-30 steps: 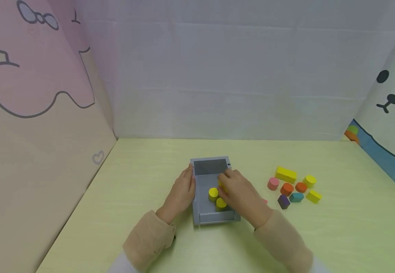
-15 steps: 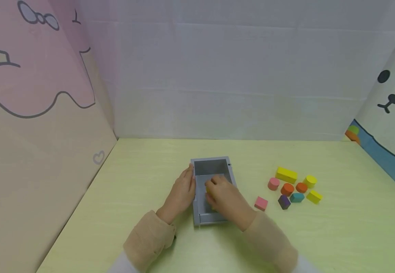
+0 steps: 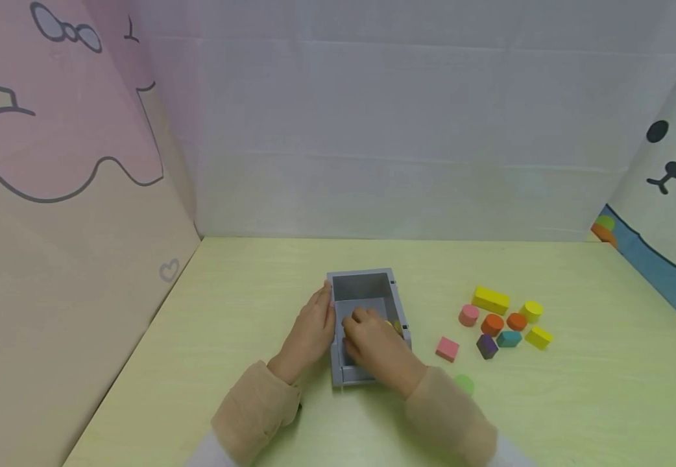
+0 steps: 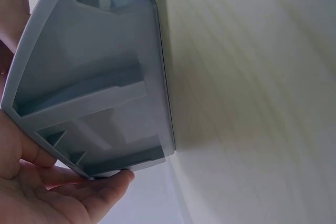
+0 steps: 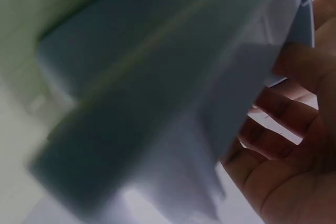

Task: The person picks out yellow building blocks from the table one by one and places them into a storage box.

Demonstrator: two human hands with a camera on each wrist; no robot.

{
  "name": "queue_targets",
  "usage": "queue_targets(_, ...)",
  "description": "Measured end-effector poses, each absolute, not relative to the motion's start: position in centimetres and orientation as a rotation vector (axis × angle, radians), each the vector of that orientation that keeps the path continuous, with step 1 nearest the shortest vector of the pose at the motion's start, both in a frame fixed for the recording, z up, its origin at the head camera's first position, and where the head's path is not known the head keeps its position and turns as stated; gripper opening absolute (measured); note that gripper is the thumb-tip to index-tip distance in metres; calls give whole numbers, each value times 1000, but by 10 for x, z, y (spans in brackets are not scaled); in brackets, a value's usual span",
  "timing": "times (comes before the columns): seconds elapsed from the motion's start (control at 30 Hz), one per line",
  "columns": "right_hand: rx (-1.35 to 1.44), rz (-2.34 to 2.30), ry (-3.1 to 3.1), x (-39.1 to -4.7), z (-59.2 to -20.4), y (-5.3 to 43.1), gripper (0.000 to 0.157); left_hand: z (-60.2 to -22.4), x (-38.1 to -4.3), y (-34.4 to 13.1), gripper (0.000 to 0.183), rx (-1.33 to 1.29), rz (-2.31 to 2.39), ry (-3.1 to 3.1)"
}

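A grey open-topped box stands lengthwise on the table, its outer wall filling much of the left wrist view. Along its left side my left hand holds it, fingers stretched forward and thumb near the rim. In the left wrist view, fingertips reach the far lower corner of the wall. My right hand reaches down into the box with bent fingers. Yellow cylinders show partly behind its knuckles, by the right inner wall. The right fingertips are hidden in the head view, and I cannot tell whether they pinch a block.
Right of the box lies a pink block. Farther right is a cluster of small blocks, among them a long yellow block, orange cylinders and a purple block. A light green round piece lies beside the right sleeve.
My right hand has moved left across the inside of the box, covering yellow cylinders seen earlier. Its sleeve has uncovered the pink block and the green piece. My left hand stays put.
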State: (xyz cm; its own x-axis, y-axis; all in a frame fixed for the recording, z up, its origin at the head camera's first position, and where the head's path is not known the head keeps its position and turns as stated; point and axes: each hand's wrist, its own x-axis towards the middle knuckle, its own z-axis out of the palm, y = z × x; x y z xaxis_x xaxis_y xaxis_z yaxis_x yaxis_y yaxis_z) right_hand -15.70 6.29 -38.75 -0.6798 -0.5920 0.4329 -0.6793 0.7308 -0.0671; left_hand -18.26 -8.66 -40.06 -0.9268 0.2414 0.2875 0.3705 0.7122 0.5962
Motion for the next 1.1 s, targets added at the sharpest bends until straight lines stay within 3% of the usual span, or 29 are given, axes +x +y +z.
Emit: queue_targets(1.1,943,249,-2663,-164,-405,57,7,-401,-182,-86,47,-480,-1026,-2750)
